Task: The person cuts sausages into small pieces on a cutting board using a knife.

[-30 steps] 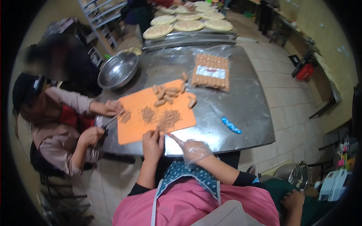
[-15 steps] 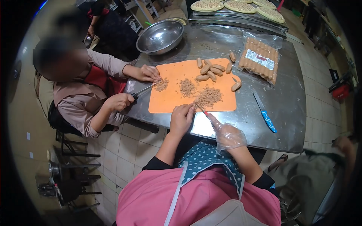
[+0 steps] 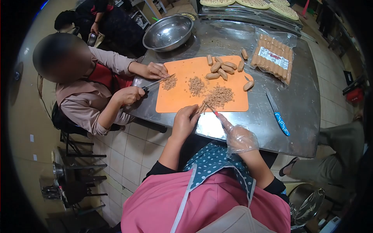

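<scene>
My left hand (image 3: 184, 123) is at the front edge of the orange cutting board (image 3: 175, 105), its curled fingers against thin sausage strips (image 3: 202, 108). In a clear plastic glove, my right hand (image 3: 241, 138) grips a knife with a red handle (image 3: 216, 113), the blade tip among the sausage bits. Right beside it spreads a pile of diced sausage (image 3: 220, 96), with a smaller pile (image 3: 196, 86) farther left. Several sausage pieces (image 3: 222, 70) lie at the back of the board.
At left, a co-worker (image 3: 97, 85) holds a knife (image 3: 159, 82) over another diced heap (image 3: 169, 83). A metal bowl (image 3: 168, 33), a sausage pack (image 3: 273, 56) and a blue-handled knife (image 3: 278, 114) lie on the steel table (image 3: 299, 132). Someone's legs (image 3: 330, 159) are at right.
The strips by my left fingers now show more, fanned out. The co-worker's blade sits higher over the heap. The person at right has shifted, revealing a pot. My view has tilted slightly.
</scene>
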Action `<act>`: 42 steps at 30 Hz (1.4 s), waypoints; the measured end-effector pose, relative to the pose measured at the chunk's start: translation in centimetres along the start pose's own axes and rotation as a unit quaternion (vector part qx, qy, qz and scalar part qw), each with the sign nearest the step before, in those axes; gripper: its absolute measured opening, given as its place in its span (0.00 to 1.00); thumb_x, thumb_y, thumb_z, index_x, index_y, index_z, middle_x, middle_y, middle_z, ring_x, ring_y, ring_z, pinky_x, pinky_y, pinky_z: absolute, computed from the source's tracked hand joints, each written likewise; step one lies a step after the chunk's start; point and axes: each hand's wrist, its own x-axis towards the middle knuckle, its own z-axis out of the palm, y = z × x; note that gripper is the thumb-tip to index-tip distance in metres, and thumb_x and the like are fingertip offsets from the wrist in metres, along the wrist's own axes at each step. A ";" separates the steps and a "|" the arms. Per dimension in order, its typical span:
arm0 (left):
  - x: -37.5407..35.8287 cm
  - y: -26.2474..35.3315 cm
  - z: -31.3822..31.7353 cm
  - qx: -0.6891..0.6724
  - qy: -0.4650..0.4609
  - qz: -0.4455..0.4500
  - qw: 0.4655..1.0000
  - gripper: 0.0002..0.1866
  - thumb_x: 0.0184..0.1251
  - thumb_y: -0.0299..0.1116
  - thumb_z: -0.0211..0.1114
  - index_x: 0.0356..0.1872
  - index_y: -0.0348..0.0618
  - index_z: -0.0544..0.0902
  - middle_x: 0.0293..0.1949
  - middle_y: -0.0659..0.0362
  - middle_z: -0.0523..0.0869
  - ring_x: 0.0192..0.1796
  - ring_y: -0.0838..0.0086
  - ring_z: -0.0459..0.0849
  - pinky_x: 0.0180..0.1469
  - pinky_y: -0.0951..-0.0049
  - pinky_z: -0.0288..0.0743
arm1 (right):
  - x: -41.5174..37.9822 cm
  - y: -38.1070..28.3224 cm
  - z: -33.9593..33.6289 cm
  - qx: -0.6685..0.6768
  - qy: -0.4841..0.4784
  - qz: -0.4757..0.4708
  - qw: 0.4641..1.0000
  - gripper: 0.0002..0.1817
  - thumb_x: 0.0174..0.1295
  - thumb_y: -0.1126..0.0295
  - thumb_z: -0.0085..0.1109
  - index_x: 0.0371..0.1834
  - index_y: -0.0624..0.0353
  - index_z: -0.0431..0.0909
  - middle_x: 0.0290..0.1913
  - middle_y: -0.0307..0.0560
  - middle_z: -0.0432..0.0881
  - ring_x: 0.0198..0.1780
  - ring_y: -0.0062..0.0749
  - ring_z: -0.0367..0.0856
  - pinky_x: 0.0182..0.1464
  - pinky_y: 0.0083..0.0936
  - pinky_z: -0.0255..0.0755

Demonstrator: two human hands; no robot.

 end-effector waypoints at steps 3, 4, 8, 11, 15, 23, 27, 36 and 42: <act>0.3 -0.4 -0.1 0.003 -0.005 -0.009 1.000 0.13 0.53 0.27 0.67 0.41 0.37 0.82 0.37 0.49 0.84 0.40 0.61 0.83 0.44 0.69 0.76 | 0.0 0.1 0.3 0.004 0.012 -0.003 1.000 0.27 0.67 0.64 0.42 0.69 0.31 0.52 0.27 0.59 0.78 0.30 0.54 0.79 0.33 0.47 0.71; 0.3 -0.4 -0.3 0.003 -0.005 -0.009 1.000 0.13 0.53 0.27 0.67 0.41 0.37 0.82 0.37 0.49 0.84 0.40 0.61 0.83 0.44 0.69 0.76 | 0.0 0.1 0.3 0.003 0.012 -0.004 1.000 0.27 0.67 0.64 0.42 0.69 0.31 0.52 0.27 0.59 0.78 0.30 0.54 0.79 0.33 0.47 0.71; 0.5 -0.6 -0.9 0.002 0.005 0.000 1.000 0.10 0.54 0.27 0.64 0.37 0.35 0.82 0.35 0.49 0.84 0.40 0.56 0.81 0.45 0.64 0.74 | 0.0 0.1 0.3 0.001 0.011 -0.004 1.000 0.27 0.67 0.64 0.42 0.69 0.31 0.52 0.27 0.59 0.78 0.30 0.54 0.79 0.33 0.47 0.71; 0.7 -1.0 -1.5 0.013 -0.010 0.020 1.000 0.10 0.55 0.27 0.64 0.38 0.36 0.83 0.35 0.50 0.84 0.39 0.58 0.82 0.43 0.66 0.75 | 0.0 0.0 0.2 0.004 0.009 -0.005 1.000 0.29 0.65 0.65 0.43 0.69 0.31 0.51 0.28 0.59 0.79 0.31 0.53 0.80 0.33 0.46 0.72; 0.8 -2.3 -1.6 0.006 -0.012 0.030 0.999 0.10 0.56 0.27 0.65 0.39 0.36 0.83 0.36 0.50 0.84 0.37 0.63 0.83 0.41 0.70 0.76 | -0.2 0.0 0.2 0.025 0.008 -0.011 1.000 0.37 0.59 0.72 0.47 0.72 0.33 0.48 0.31 0.56 0.80 0.34 0.49 0.82 0.37 0.43 0.75; 1.9 -0.5 1.0 -0.057 0.052 -0.025 0.997 0.11 0.56 0.32 0.65 0.37 0.35 0.83 0.34 0.48 0.84 0.38 0.58 0.81 0.44 0.65 0.74 | -0.6 -0.4 -0.7 0.006 -0.013 -0.004 1.000 0.35 0.61 0.71 0.45 0.72 0.33 0.48 0.31 0.56 0.80 0.33 0.49 0.81 0.36 0.43 0.75; 1.6 0.8 1.1 -0.024 0.028 -0.022 0.999 0.16 0.51 0.38 0.69 0.36 0.34 0.83 0.35 0.50 0.83 0.39 0.59 0.80 0.45 0.64 0.73 | -0.6 -0.4 -0.8 0.007 -0.015 -0.002 1.000 0.36 0.60 0.71 0.46 0.72 0.33 0.49 0.31 0.56 0.80 0.33 0.49 0.81 0.36 0.43 0.75; 1.4 0.9 2.7 0.007 0.086 0.023 0.996 0.11 0.53 0.31 0.66 0.35 0.35 0.84 0.35 0.51 0.83 0.40 0.58 0.80 0.45 0.64 0.73 | -0.6 -0.3 -0.2 -0.010 0.016 -0.025 1.000 0.38 0.56 0.74 0.46 0.72 0.35 0.49 0.28 0.56 0.79 0.30 0.49 0.80 0.34 0.43 0.75; 1.8 0.9 3.1 0.014 0.114 0.050 0.992 0.08 0.52 0.30 0.68 0.32 0.36 0.85 0.30 0.53 0.84 0.34 0.61 0.81 0.40 0.66 0.74 | -0.6 -0.2 0.5 -0.003 0.037 -0.047 0.998 0.39 0.54 0.75 0.46 0.72 0.38 0.49 0.27 0.56 0.79 0.29 0.50 0.80 0.33 0.44 0.74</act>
